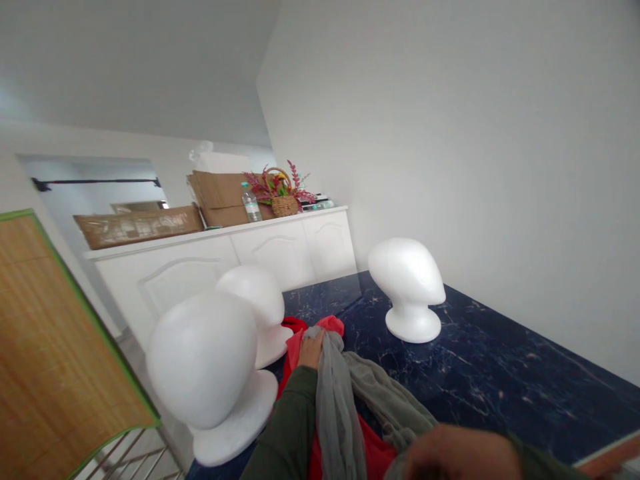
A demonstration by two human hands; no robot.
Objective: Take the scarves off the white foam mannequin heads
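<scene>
My left hand [311, 350] reaches forward over the dark table, its fingers closed on the far end of a sheer grey scarf [336, 400]. The scarf runs back toward me in long folds, and another grey-green length [387, 387] bends away to the right. Beneath it lies bright red cloth [373, 447]. Blurred at the bottom edge, my right hand [457, 453] is beside the near part of the grey fabric; its fingers are hidden. Left of my left arm stand a large white foam head [205, 360] and a second foam head [255, 293] behind it.
A third foam head [407, 273] stands at the back right of the blue marbled table [480, 360], near the wall. Behind is a white cabinet [270, 243] bearing cardboard boxes [220, 193], a bottle [251, 203] and a flower basket [285, 205]. A bamboo-mat chair [60, 347] is at left.
</scene>
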